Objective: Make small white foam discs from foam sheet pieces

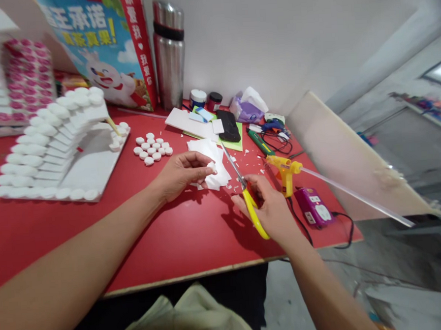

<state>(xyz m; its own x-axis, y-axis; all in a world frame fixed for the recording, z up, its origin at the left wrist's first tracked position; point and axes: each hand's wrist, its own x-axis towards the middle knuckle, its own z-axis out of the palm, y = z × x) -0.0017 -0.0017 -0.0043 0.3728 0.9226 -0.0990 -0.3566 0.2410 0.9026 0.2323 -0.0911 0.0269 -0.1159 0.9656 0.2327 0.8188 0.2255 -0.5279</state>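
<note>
Between the fingertips of my left hand (187, 172) is a small white piece (212, 167), partly hidden, so its exact shape is unclear. My right hand (270, 204) is closed around the yellow handles of a pair of scissors (253, 207), whose blades point up and left, near the white piece but apart from it. Under both hands lie white paper sheets (205, 151) with small scraps scattered beside them. Left of the sheets sits a cluster of several white rounded pieces (152, 149).
A white stair-like model (53, 144) edged with white discs stands at left. Behind are a steel flask (169, 59) and a printed bag (107, 52). At right lie a yellow glue gun (284, 171), a purple power box (314, 208) and cables near the red table's edge.
</note>
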